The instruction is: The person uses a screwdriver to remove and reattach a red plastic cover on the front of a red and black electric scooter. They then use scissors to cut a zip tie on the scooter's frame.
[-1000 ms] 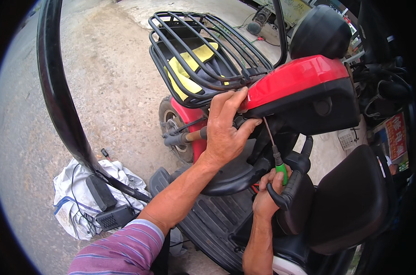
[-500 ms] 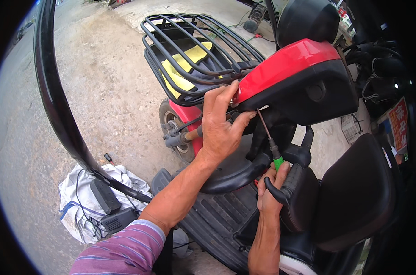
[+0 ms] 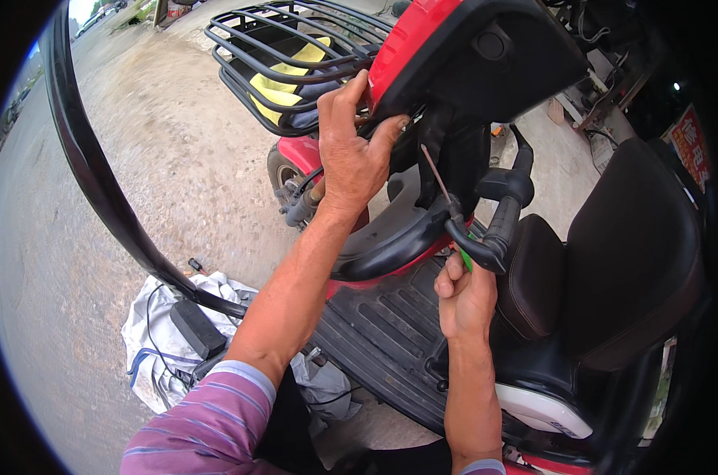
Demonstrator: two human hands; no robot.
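- Black post [image 3: 98, 170] curves down way left of the red-and-black cowl [image 3: 525, 67], with a wide strip of concrete [image 3: 189, 150] in between.
- White sheet [image 3: 147, 381] sits low and left of the cowl, black box [image 3: 198, 327] on top.
- Wire basket [image 3: 327, 77] is right up by the cowl's left end, yellow-and-grey cloth [image 3: 272, 91] inside. Pretty tight there.
- Left hand [image 3: 351, 146] is at the cowl's lower left corner, thumb spread from the fingers. Can't tell if it's actually gripping.
- Ribbed footboard [image 3: 383, 317] is well below the cowl.
- Screwdriver [image 3: 439, 176] is under the cowl, tip not touching the bottom edge, so there's a gap.
- Right hand [image 3: 466, 301], well below the cowl, is wrapped around the green handle.
- Handlebar [image 3: 503, 222] is under the cowl too, and its brake lever [image 3: 482, 255] kinda gets in the way, crossing over the screwdriver.
- Black seat [image 3: 632, 253], below and right of the cowl, boxes in that side.
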